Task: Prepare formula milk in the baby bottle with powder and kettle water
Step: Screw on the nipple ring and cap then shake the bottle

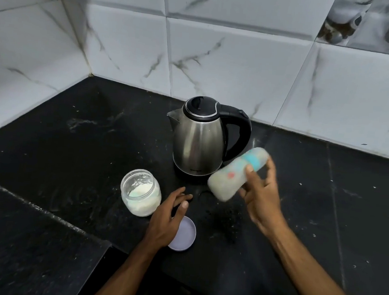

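Glass was the stuff of the powder jar (141,193), which stood open at the left of the black counter (73,142), partly filled with white powder. Just right of it hung the left hand (168,217), fingers loosely spread and gripping nothing, above the pale lid (185,236) that lay flat on the counter, rim up. Behind and further right stood the steel kettle (199,138), lid shut, spout to the left and black handle to the right. Rightmost, the right hand (260,194) gripped the baby bottle (235,174) with thumb and fingers closed around its upper part; the bottle was held off the counter, tilted almost on its side close in front of the kettle, and blurred as if being shaken. Its contents looked milky, so the mixing seemed well along. Whether its cap was screwed tight could not be told through the blur.

The risk, as I judged it, was a loose cap letting milk spray over the counter, or a wide swing knocking the bottle against the kettle's body or handle. The grip sat near one end, so a wet bottle might slip. The open jar lay near enough for a careless left hand to tip it.
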